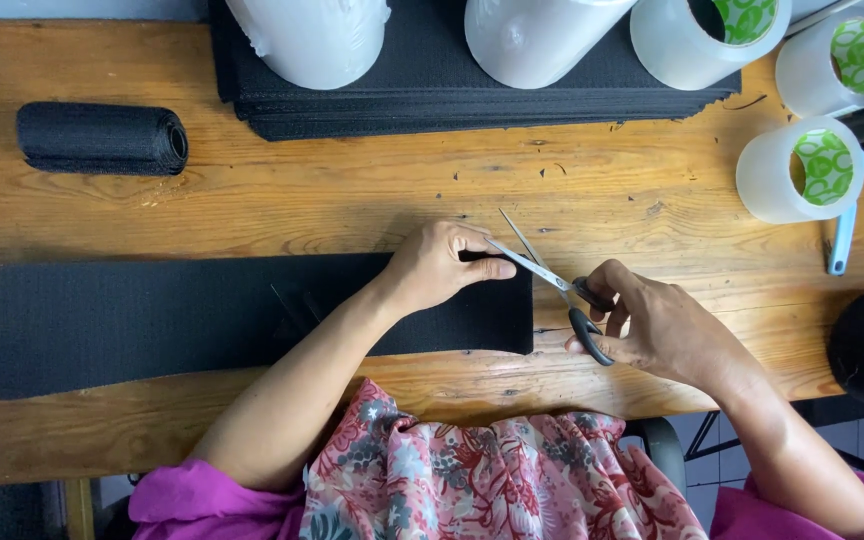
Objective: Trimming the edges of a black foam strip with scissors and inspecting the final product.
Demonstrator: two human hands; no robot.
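Left hand point(437, 265) fingers closed, pinching black strip point(172, 320) edge flat on desk point(352, 190) — steadies it. Right hand point(652, 325) fingers gripping scissors point(552, 280), blades open at edge.

Single head-worn camera, set above the wooden table point(252, 200), facing almost straight down at close range. The person's body lies at 6 o'clock; the table's far edge at 12 o'clock. No second view.

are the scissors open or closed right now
Open. The scissors in the right hand show two blades spread in a narrow V, tips pointing away from the black strip.
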